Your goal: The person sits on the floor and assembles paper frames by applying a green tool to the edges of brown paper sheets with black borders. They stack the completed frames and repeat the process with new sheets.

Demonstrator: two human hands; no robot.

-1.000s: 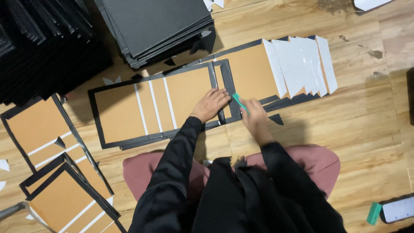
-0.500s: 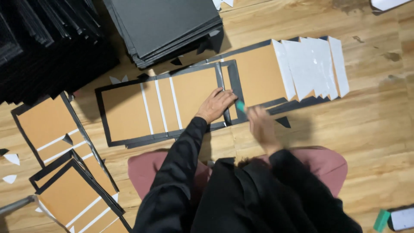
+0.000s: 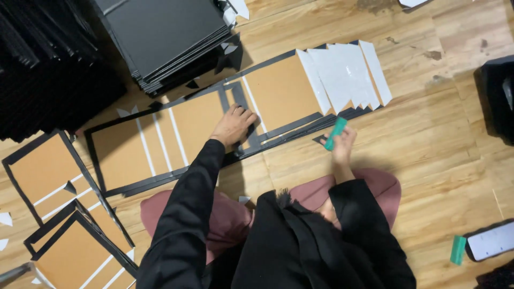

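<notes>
Head view, looking down at a wooden plank floor [image 3: 428,134]. Left hand [image 3: 234,126] pressed flat, fingers spread, on the black border strip of a long brown cardboard panel with black edging and white tape lines [image 3: 160,142], lying on the floor just ahead of the knees. Right hand [image 3: 342,144] lifted off the panel, grip closed around a small teal plastic scraper [image 3: 335,132], held above the floor near the panel's lower edge. White peeled backing strips [image 3: 345,75] fanned over the panel's right end. Stack of flat black sheets [image 3: 166,37] beyond it; similar brown panels [image 3: 59,214] at left. Second teal piece [image 3: 458,249] on the floor at right.
</notes>
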